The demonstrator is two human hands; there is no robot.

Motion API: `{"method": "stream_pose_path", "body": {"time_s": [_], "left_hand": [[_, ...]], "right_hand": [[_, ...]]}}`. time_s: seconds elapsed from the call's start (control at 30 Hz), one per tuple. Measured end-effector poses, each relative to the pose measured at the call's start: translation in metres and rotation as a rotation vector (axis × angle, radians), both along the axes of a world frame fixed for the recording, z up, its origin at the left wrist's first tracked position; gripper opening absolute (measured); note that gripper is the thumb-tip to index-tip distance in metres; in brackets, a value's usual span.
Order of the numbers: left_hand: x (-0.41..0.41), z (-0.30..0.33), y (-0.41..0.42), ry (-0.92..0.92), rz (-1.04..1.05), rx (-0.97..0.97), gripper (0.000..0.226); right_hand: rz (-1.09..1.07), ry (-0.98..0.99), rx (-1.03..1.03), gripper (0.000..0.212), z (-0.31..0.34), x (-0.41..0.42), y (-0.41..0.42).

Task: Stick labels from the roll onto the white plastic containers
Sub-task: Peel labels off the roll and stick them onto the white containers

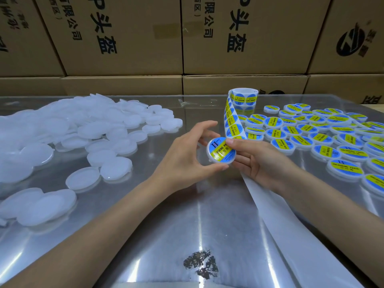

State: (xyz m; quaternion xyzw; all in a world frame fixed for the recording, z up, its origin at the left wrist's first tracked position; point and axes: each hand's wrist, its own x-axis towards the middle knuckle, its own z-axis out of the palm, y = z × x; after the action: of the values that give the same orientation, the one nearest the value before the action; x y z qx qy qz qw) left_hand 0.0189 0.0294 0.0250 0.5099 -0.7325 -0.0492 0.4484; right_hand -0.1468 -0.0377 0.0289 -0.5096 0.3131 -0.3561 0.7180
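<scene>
My left hand point(187, 154) grips a round white container point(220, 150) by its rim, above the middle of the table. A blue and yellow label covers its top. My right hand point(257, 157) holds the container from the right, thumb pressing on the label's edge. The label roll point(243, 96) stands upright at the back of the table. Its strip point(231, 125) of labels runs down to my right hand, and the bare white backing point(291, 221) trails out under my right wrist toward the near edge.
A heap of plain white containers point(68, 138) fills the left side of the shiny metal table point(145, 235). Several labelled containers point(324, 134) lie spread on the right. Cardboard boxes point(128, 38) are stacked along the back. A dark scuffed patch point(201, 265) marks the table near me.
</scene>
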Motion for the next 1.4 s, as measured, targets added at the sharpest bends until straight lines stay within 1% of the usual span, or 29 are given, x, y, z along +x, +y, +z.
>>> {"method": "stream_pose_path", "body": {"time_s": [0.33,0.5,0.6,0.67,0.77,0.87,0.9,0.93,1.0,1.03,1.07,1.1,1.17,1.23,1.3,1.4], "left_hand": [[-0.001,0.002,0.001,0.041,0.012,-0.015,0.079],[-0.004,0.003,0.002,0.122,0.028,-0.008,0.079],[-0.005,0.004,0.002,0.184,0.037,-0.001,0.077],[-0.005,0.004,0.002,0.212,0.040,0.000,0.076],[-0.003,0.005,0.002,0.228,0.046,-0.007,0.074],[-0.003,0.005,0.002,0.219,0.046,-0.009,0.073],[-0.003,0.005,0.002,0.218,0.045,-0.011,0.073],[-0.003,0.005,0.002,0.217,0.044,-0.011,0.073],[-0.002,0.005,0.003,0.216,0.036,-0.003,0.074],[-0.002,0.005,0.003,0.219,0.030,0.004,0.074],[-0.003,0.005,0.003,0.219,0.022,0.007,0.075],[-0.004,0.005,0.004,0.217,0.011,0.005,0.075],[-0.008,0.006,0.004,0.209,-0.015,-0.016,0.075],[-0.010,0.006,0.005,0.192,-0.043,-0.045,0.075],[-0.010,0.006,0.005,0.166,-0.065,-0.068,0.073],[-0.012,0.003,0.005,0.130,-0.067,-0.085,0.069]], "right_hand": [[-0.031,-0.014,-0.051,0.032,0.001,0.002,0.003],[-0.070,0.014,-0.111,0.007,0.001,0.003,0.007],[-0.155,0.094,-0.245,0.003,-0.001,0.006,0.008],[-0.237,0.154,-0.407,0.002,-0.002,0.009,0.010],[-0.319,0.218,-0.637,0.008,-0.003,0.011,0.010],[-0.311,0.273,-0.737,0.009,-0.004,0.009,0.009],[-0.322,0.290,-0.761,0.012,-0.005,0.009,0.009],[-0.330,0.304,-0.774,0.021,-0.005,0.009,0.008],[-0.340,0.363,-0.773,0.061,-0.002,0.007,0.007],[-0.343,0.389,-0.743,0.075,0.000,0.006,0.005],[-0.341,0.393,-0.696,0.078,0.002,0.005,0.006],[-0.315,0.373,-0.615,0.071,0.003,0.005,0.007],[-0.181,0.370,-0.479,0.058,0.005,0.005,0.010],[-0.025,0.378,-0.493,0.038,0.003,0.008,0.013],[0.034,0.349,-0.503,0.043,0.002,0.010,0.016],[-0.031,0.336,-0.514,0.055,0.001,0.010,0.014]]}}
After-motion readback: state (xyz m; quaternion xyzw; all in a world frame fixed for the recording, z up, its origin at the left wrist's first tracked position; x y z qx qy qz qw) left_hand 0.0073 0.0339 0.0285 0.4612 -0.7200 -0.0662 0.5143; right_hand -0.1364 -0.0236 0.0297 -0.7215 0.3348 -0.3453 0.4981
